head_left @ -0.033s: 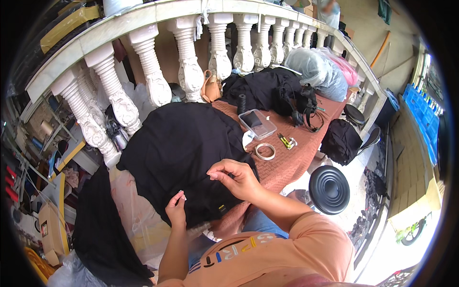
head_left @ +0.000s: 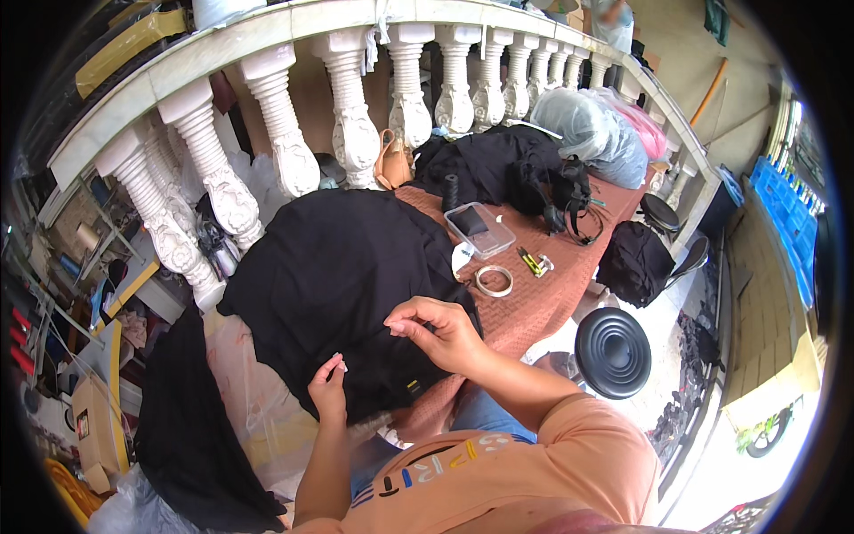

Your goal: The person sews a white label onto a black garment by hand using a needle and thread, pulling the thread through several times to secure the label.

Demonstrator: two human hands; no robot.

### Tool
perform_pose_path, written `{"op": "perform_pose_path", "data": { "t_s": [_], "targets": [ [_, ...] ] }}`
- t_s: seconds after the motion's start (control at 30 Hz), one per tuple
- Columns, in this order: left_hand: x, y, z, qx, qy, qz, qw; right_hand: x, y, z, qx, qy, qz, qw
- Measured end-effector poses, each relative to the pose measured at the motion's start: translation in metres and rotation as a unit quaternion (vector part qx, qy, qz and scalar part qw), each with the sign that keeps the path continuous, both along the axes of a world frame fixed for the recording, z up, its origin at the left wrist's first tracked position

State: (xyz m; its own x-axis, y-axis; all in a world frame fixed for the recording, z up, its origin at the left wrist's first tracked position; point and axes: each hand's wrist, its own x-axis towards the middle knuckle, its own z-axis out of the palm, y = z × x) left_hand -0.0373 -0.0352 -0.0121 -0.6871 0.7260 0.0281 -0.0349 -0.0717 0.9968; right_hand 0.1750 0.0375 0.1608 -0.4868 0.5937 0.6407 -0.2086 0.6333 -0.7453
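Note:
A large black garment lies spread over a table covered with a reddish-brown cloth. My right hand rests on the garment's near part, thumb and fingers pinched together at the fabric. My left hand is just to the left and lower, its fingertips also pinched at the black fabric. The two hands are a short gap apart. Whether a needle or thread is between the fingers is too small to tell. My orange sleeve fills the lower edge.
On the table behind the garment lie a clear plastic box, a white tape ring, a small yellow-black tool, a black spool and a pile of black clothes. A white balustrade borders the far side. A black round stool stands at right.

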Motion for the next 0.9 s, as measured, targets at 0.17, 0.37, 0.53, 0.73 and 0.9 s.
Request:
{"op": "perform_pose_path", "data": {
  "t_s": [0.17,0.37,0.53,0.73,0.9],
  "targets": [
    [0.005,-0.001,0.009,-0.012,0.008,0.001,1.000,-0.006,-0.010,-0.001,-0.041,-0.031,0.063,0.997],
    [0.009,-0.002,0.004,-0.018,0.026,-0.020,0.999,-0.008,-0.017,0.004,-0.043,-0.023,0.091,0.995],
    [0.013,0.002,0.002,-0.026,0.022,-0.028,0.999,-0.005,-0.011,-0.001,-0.033,-0.038,0.111,0.993],
    [0.004,0.004,0.030,0.043,0.056,-0.002,0.997,-0.001,-0.010,0.004,0.018,0.029,0.111,0.993],
    [-0.001,-0.002,0.034,0.003,0.076,0.034,0.997,0.009,-0.018,-0.009,-0.028,0.113,0.125,0.985]
  ]
}}
